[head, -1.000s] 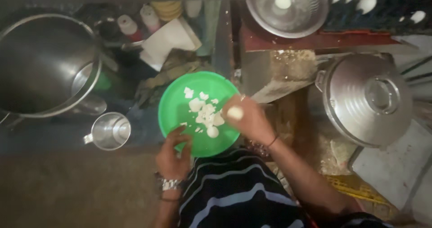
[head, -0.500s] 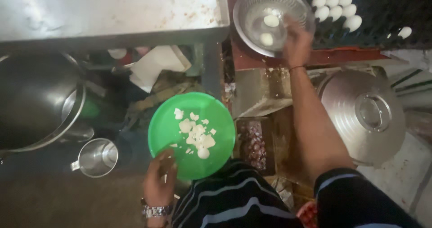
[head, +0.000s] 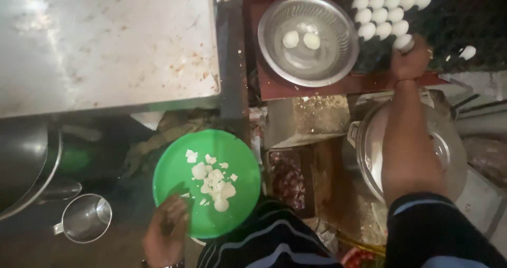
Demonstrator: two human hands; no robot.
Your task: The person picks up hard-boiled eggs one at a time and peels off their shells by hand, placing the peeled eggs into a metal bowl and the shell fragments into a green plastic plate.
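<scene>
Moved on from the steel bowl (head: 309, 39), now holding two peeled eggs, right hand (head: 409, 62) up at the egg tray (head: 454, 19), fingers closed on a fresh egg (head: 404, 42); left hand (head: 166, 231) gripping the green plate (head: 174, 162) of shell bits.

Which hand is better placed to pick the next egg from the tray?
Right. The right hand is already at the egg tray, fingers on an egg. The left hand holds the green plate.
</scene>
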